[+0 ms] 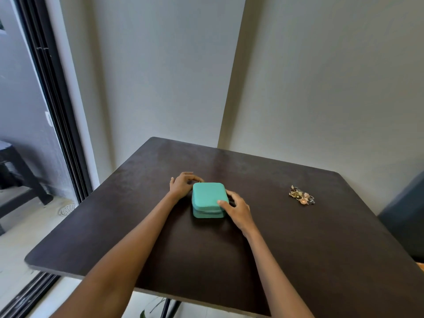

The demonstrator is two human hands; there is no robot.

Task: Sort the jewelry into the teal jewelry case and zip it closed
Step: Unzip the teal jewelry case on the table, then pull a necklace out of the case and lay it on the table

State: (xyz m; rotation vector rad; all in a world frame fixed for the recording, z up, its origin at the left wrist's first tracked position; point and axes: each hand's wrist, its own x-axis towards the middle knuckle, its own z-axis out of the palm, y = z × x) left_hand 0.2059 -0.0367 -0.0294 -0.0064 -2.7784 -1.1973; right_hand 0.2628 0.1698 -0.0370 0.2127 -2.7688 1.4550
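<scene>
- Both forearms are reaching in from 6 o'clock, crossing the near half of the dark table (321, 260) and converging on the teal jewelry case (207, 196) sitting near its middle.
- Right hand (237, 208) is lying against the case's near-right corner, at about 4 o'clock of it; the thumb is resting on the lid edge and the fingers are curving round the right side, so it appears to be gripping that corner to steady the case.
- Left hand (182, 185) is working at the far-left corner, at about 10 o'clock of the case, with fingertips drawn together above the corner. It seems to be pinching something small and pale there, probably the zipper pull, though that part is too small to be sure of.
- Lid is looking closed, with the seam running level along the front; whether the zip is done up all round is not readable.
- Jewelry pile (301, 195) is lying in a tangled heap at 3 o'clock of the case, well apart from it, with neither hand touching it.
- As a judgement, the task is only beginning: nothing is sorted yet, and opening the case, placing each piece and zipping shut are all remaining.
</scene>
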